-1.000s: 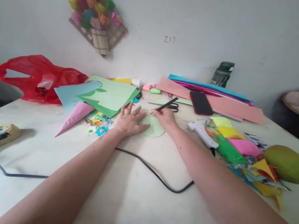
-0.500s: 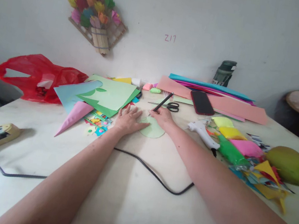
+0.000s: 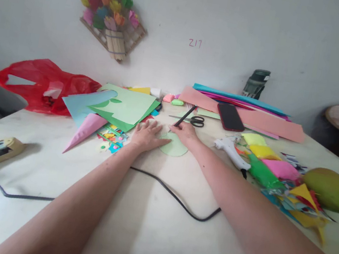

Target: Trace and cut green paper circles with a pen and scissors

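A pale green paper piece with a rounded edge [image 3: 175, 146] lies flat on the white table [image 3: 152, 236]. My left hand [image 3: 148, 136] rests with spread fingers at its left side, the thumb reaching onto the paper. At its upper edge, my right hand [image 3: 184, 132] is closed around a black pen [image 3: 187, 114], tilted with its top to the upper right. The pen's tip is hard to make out between the fingers. Just beyond my right hand are black-handled scissors [image 3: 196, 121].
Green sheets [image 3: 128, 103], a pink cone [image 3: 85, 131] and a red bag [image 3: 44, 85] lie left. Right are a phone [image 3: 230, 117], a glue gun [image 3: 232, 153], colored packets [image 3: 263, 152] and a green fruit [image 3: 331, 190]. A black cable [image 3: 174, 195] crosses the front.
The whole view has shifted slightly to the right in the picture. Both hands keep practically the same pose at the paper, with the pen still in my right hand.
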A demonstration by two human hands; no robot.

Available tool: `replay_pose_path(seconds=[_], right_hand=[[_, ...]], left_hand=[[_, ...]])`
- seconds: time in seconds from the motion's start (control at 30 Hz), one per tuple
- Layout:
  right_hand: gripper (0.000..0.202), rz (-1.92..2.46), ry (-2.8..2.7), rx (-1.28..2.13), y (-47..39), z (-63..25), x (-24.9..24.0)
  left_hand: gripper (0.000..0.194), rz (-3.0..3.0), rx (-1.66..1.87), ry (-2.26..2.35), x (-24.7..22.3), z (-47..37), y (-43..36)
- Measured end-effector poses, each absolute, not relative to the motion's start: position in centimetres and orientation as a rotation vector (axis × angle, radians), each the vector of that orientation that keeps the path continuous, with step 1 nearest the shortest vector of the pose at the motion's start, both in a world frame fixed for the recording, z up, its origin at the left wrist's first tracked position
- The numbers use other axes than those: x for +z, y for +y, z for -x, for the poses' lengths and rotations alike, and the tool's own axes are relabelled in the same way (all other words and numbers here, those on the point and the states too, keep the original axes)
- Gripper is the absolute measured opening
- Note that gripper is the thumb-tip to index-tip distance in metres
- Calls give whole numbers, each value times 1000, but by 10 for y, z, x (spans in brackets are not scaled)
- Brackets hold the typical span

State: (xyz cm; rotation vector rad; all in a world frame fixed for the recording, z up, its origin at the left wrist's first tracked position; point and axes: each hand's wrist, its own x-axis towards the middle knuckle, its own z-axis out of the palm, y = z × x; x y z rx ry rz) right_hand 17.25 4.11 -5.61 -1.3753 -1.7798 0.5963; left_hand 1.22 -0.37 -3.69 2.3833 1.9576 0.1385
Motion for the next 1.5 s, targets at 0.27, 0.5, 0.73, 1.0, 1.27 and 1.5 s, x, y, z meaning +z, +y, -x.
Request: replay_pose_path(seconds=[0.27,0.5,0.73,1.0,1.27,1.5], right_hand=[[19,1401,-1789,577,41,-172,-55],[20,1396,-1804,558,41,-173,-56],[20,1400,-1794,559,42,-173,-57],[20,1411,-1801,573,42,-173,-56],[18,1410,-1791,574,41,-172,-54],[18,1393,-1788,604,43,-173,-56]], left_hand=[[78,-2379,133,1957,-36,-13,-4],[76,-2377,139,1953,-36,-12,-4],[75,-2387,152,1942,-36,-13,-4],[75,-2402,152,1945,-36,-13,-4],[75,-2407,142,1959,-39,-11,-1],[76,-2385,147,1946,-39,-11,-1]])
